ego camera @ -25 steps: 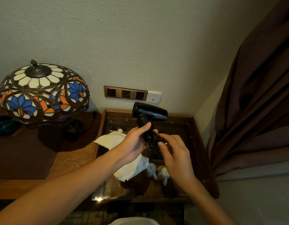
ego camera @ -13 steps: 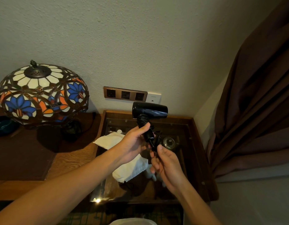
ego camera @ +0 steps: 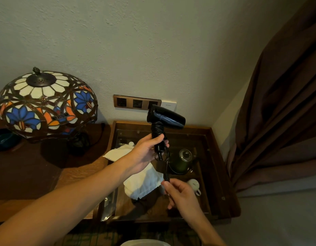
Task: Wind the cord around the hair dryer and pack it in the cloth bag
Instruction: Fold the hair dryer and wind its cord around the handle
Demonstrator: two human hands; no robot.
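Hair dryer (ego camera: pixel 165 118) handle gripped in left hand (ego camera: pixel 146 153); right hand (ego camera: pixel 180 192) pinches the cord (ego camera: pixel 165 172) end.

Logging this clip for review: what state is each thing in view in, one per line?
hair dryer: held upright, nozzle pointing right
cord: mostly coiled around the handle, tail loose
left hand: gripping the handle
right hand: pinching the cord's end
cloth bag: lying crumpled, empty
lamp: unlit
kettle: lid on
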